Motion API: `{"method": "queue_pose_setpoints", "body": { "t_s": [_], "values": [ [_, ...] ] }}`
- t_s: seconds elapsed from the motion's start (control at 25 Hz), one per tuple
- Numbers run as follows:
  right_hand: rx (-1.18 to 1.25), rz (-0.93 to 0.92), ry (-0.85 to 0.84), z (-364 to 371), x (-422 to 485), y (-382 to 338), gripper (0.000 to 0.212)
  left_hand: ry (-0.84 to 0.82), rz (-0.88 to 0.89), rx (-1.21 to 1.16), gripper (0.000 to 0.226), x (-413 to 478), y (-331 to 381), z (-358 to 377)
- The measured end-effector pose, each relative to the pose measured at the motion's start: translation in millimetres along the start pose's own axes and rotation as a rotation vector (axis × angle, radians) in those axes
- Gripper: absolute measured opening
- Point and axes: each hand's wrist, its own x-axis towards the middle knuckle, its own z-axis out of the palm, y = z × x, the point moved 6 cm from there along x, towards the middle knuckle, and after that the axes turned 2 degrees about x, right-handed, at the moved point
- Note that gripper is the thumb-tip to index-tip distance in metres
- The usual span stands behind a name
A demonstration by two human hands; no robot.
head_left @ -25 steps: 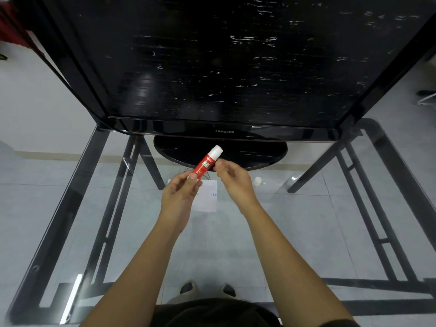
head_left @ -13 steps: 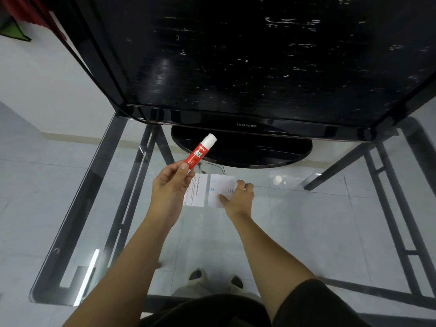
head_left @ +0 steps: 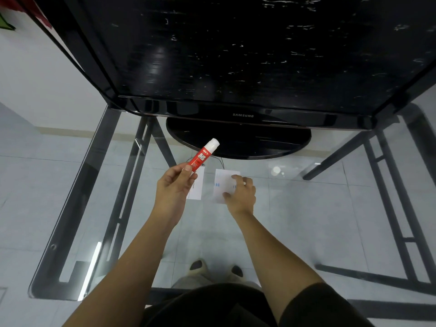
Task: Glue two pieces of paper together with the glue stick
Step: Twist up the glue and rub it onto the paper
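Left grip (head_left: 174, 185): grasping red glue stick (head_left: 204, 156) by near end, between thumb and fingers. Held up above glass worktop (head_left: 306, 208), tilted, white tip pointing far and right.

Right grip (head_left: 241, 192): released, thumb and fingertips resting on right paper (head_left: 221, 185).

Left paper (head_left: 197, 187): flat on worktop, just beside right paper, small gap between, partly hidden behind left grip.

Both papers: in middle of worktop, just near side of black TV (head_left: 236, 55).
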Motion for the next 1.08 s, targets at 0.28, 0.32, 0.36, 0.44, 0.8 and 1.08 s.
{"method": "queue_pose_setpoints", "body": {
  "t_s": [0.28,0.32,0.36,0.44,0.8,1.08],
  "values": [
    [-0.249,-0.180,-0.032,-9,-29,36,0.046,-0.027,-0.113,0.071,0.035,-3,-42,1],
    [-0.258,-0.183,-0.032,-9,-32,39,0.046,-0.032,-0.125,0.089,0.032,-5,-48,0],
    [-0.264,-0.186,-0.033,-10,-34,41,0.046,-0.038,-0.134,0.096,0.029,-6,-52,-1],
    [-0.280,-0.197,-0.039,-10,-37,44,0.047,-0.051,-0.156,0.092,0.023,-8,-60,-5],
    [-0.354,-0.313,-0.060,-18,-45,50,0.048,-0.066,-0.179,0.104,0.014,-1,-63,-3],
    [-0.520,-0.314,-0.254,-12,-53,76,0.058,-0.210,-0.037,0.440,0.006,3,-64,11]
  ]
}}
